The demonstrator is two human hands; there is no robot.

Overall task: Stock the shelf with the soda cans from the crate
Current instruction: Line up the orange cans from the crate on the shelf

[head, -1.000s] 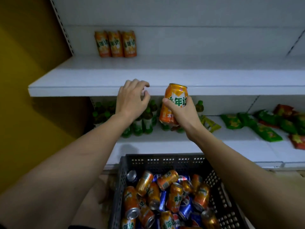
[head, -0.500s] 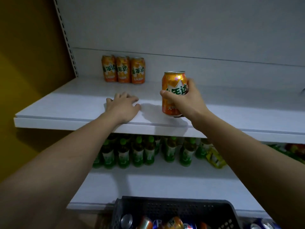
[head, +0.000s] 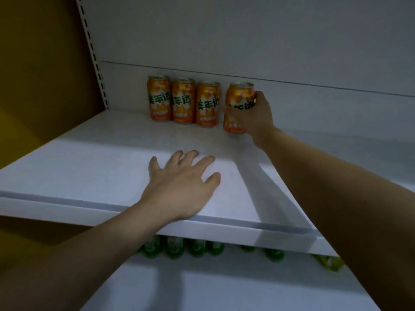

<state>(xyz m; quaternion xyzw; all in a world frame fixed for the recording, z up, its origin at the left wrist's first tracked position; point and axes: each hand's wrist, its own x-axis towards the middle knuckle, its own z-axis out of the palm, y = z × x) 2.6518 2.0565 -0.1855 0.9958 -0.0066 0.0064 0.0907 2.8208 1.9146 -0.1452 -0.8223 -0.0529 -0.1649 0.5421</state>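
From my feed the right grip (head: 251, 115) covers the lower right of the orange can (head: 238, 97) it holds, so part of the label is hidden & I can't tell whether its base sits on the shelf (head: 89, 171). Green bottles (head: 173, 248) below show only their tops, the rest is blocked by the shelf's front edge & my left forearm, & a yellow-green pack (head: 330, 263) at lower right is mostly hidden, too blurry to ID. Small print low on the three standing cans (head: 183, 102) is unreadable; both forearms are cut off by the frame's bottom & right edges.
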